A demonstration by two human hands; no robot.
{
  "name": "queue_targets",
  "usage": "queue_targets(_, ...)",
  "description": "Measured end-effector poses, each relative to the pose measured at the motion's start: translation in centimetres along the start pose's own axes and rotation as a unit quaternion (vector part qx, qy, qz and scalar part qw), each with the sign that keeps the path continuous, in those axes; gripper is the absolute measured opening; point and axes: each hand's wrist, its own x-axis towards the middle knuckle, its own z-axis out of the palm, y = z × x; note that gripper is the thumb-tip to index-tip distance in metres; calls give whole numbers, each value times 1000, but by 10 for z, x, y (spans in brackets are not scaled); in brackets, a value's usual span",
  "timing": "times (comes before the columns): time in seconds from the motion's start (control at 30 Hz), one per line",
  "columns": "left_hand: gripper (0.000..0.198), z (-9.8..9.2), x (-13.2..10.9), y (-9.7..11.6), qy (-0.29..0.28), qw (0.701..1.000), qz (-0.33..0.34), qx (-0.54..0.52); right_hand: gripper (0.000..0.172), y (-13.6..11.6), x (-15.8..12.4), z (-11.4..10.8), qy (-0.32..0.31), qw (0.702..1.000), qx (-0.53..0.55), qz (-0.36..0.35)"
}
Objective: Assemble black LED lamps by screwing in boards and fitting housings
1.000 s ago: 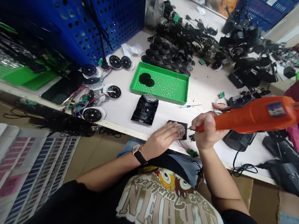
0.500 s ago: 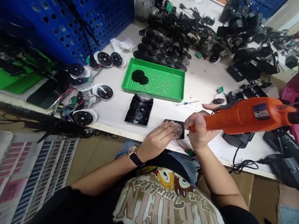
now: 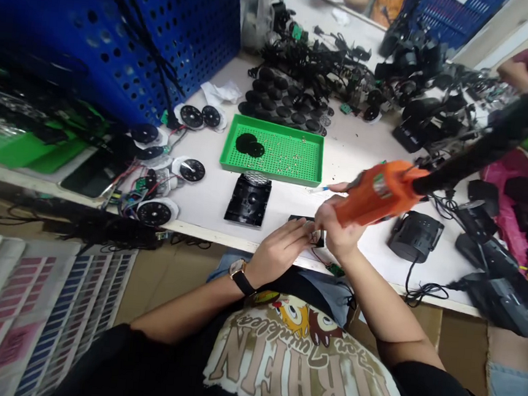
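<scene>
My right hand (image 3: 340, 226) grips an orange electric screwdriver (image 3: 379, 193), which is blurred and tilted steeply, with its black cord (image 3: 492, 128) rising to the upper right. My left hand (image 3: 281, 246) rests its fingers on a small black plate with a round dial (image 3: 300, 218), near the table's front edge. Both hands cover most of the plate, and the screwdriver's tip is hidden behind my right hand. A small green circuit board (image 3: 335, 269) on a red wire lies just below them.
A green perforated tray (image 3: 272, 149) holding small screws and black discs stands beyond my hands. A black housing (image 3: 248, 200) lies left of them, and a black device (image 3: 415, 236) lies right. Gauge dials, wires, rubber discs and a blue crate (image 3: 122, 25) fill the table's far side. A co-worker's hand (image 3: 515, 73) shows upper right.
The orange screwdriver has swung up from nearly level to a steep tilt, and my right hand has moved left over the plate. My left hand's fingers have drawn closer to it.
</scene>
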Motion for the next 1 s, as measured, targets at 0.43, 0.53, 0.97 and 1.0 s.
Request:
queue_targets(0.43, 11, -16, -10, 1, 37, 987, -132, -83, 20, -25, 1, 29, 80, 986, 121, -78)
queue_targets(0.53, 8, -12, -10, 2, 66, 984, -141, -86, 24, -19, -4, 31, 78, 990, 96, -60)
queue_targets(0.97, 14, -10, -13, 1, 53, 990, -119, -46, 18, -9, -9, 31, 45, 992, 100, -57)
queue_targets(1.0, 14, -10, -13, 1, 52, 990, -119, -47, 18, -9, -9, 31, 41, 993, 98, -57)
